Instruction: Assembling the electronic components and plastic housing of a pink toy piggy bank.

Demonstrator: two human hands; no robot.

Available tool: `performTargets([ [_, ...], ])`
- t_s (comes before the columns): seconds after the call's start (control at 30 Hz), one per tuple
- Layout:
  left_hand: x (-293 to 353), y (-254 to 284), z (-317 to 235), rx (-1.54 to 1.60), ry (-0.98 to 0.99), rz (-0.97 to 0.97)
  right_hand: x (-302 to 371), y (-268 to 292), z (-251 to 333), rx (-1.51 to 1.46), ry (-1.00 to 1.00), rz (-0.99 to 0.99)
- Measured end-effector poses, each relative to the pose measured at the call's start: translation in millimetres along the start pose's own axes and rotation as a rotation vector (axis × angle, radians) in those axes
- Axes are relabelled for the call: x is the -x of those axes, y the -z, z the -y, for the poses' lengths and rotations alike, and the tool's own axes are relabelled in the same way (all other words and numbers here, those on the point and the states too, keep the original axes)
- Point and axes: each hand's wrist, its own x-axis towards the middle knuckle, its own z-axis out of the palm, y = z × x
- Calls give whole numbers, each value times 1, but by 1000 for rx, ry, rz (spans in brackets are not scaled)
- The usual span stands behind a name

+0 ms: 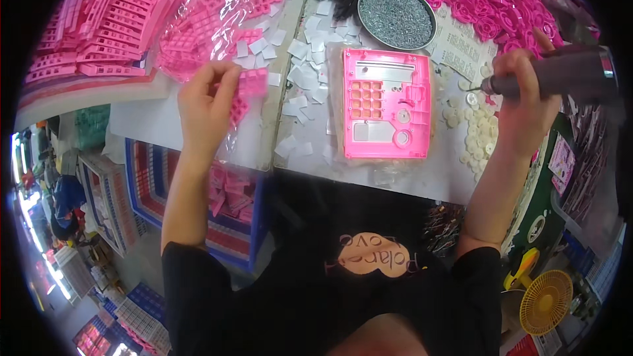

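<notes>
From the head view, I have the left hand [206, 102] pinching one pink grid [252, 83] near the bag [214, 10], the right hand [527, 95] gripping one driver [560, 77]. One pink case [389, 97] lies between them. I judge this as picking out a grid; the next move calls for aligning it with the case. I count one bowl [397, 48]; its screws [395, 16] defy counting.

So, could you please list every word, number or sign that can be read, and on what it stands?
Black shirt: large upside-down lettering, readable, but I do not copy words.
Pale paper sheet: rows of print, too small to read.
Pink-and-white card: too blurred to read.
</notes>
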Motion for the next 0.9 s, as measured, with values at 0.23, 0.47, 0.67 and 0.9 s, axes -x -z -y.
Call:
performTargets([
  [0.23,20,-52,-39,842,486,228,54,-19,-2,589,638,141],
  [0.47,35,-78,-60,989,587,542,91,-56,-11,572,571,570],
  [0.67,55,-75,-67,1041,662,584,91,-61,3,648,469,834],
  [0.9,59,-54,-38,633,343,603,63,-43,-17,361,-359,831],
])
